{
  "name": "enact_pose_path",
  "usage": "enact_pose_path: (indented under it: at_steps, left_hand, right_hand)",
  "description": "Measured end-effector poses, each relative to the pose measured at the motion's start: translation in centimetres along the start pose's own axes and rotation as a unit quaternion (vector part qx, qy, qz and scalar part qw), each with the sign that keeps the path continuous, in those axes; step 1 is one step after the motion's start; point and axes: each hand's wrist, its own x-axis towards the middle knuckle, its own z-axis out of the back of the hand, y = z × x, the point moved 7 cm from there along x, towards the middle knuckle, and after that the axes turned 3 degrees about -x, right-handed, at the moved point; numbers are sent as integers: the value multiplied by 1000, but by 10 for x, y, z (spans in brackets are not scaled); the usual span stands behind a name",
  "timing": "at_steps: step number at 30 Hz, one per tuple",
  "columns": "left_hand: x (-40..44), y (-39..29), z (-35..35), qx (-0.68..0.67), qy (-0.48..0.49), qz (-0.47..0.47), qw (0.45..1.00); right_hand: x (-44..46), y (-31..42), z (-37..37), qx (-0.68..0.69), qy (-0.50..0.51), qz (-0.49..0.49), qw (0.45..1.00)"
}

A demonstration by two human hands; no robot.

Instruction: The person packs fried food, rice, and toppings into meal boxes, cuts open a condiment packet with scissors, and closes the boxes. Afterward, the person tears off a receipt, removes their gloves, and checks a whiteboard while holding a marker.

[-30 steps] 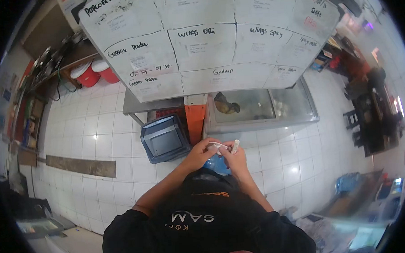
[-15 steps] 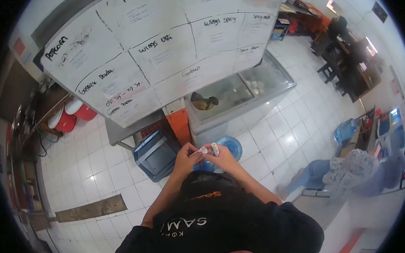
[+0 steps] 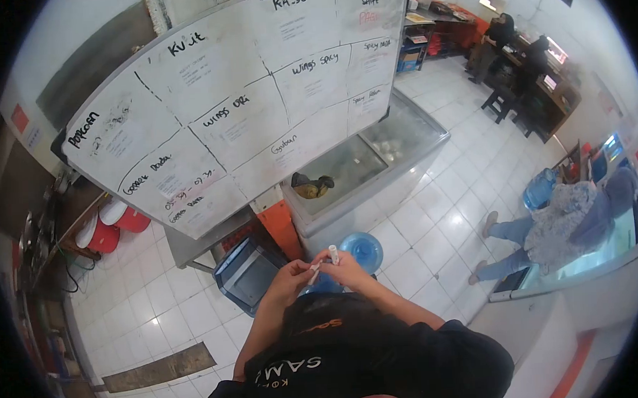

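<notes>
In front of my body, both hands meet at chest height. My right hand (image 3: 346, 272) is closed around a white marker (image 3: 333, 254), whose end sticks up from the fingers. My left hand (image 3: 285, 282) pinches a small white piece (image 3: 314, 272) that reaches across to the right fingertips. It is too small to tell what this is. Beyond my hands stands a large whiteboard (image 3: 253, 148) with a handwritten grid, words such as "Popcorn" and "Wings Spicy", and small labels.
Below my hands are blue water jugs (image 3: 362, 252) and a dark blue bin (image 3: 247, 273). A chest freezer (image 3: 346, 176) stands behind the whiteboard's lower edge. Red buckets (image 3: 130, 218) are at left. A person in a hairnet (image 3: 562, 220) is at right; others stand far back.
My view has shifted, showing more of the whiteboard's top. The white piece between my fingers looks turned and narrower. The person at right has legs apart now, both feet visible.
</notes>
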Motion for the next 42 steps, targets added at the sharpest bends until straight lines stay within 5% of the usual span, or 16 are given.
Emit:
enact_pose_path:
  at_steps: [4, 6, 9, 10, 12, 15, 22, 24, 31, 36, 42]
  left_hand:
    - [-5, -12, 3, 130, -91, -49, 986]
    - [-16, -41, -14, 350, -144, -152, 913]
    - [-18, -49, -26, 388, -102, -277, 873]
    - [-17, -50, -25, 386, -106, -277, 873]
    - [-6, -28, -17, 42, -56, -100, 993]
    - [-4, -20, -12, 36, -22, -45, 998]
    - [-14, -37, -18, 201, -71, -111, 971]
    - [-16, -38, -20, 257, -90, -124, 954]
    - [-17, -30, -27, 202, -74, -105, 971]
    - [-20, -30, -37, 288, -18, -140, 947]
    - [-27, -40, -42, 258, -1, -146, 955]
  right_hand:
    - [1, 2, -2, 2, -21, 15, 1000]
    - [7, -11, 3, -128, -33, 58, 990]
    - [5, -15, 6, -90, -41, -21, 995]
    - [5, -17, 6, -92, -36, -23, 995]
    - [6, -19, 7, -40, -53, -17, 998]
    - [6, -11, 5, -30, -26, -2, 999]
    - [9, -11, -4, -27, 16, 7, 999]
    - [6, -1, -1, -138, -14, -6, 990]
    - [11, -16, 5, -174, -37, 15, 984]
    - [12, -21, 14, -18, -97, 4, 995]
    - [7, -10, 16, -62, -110, -22, 992]
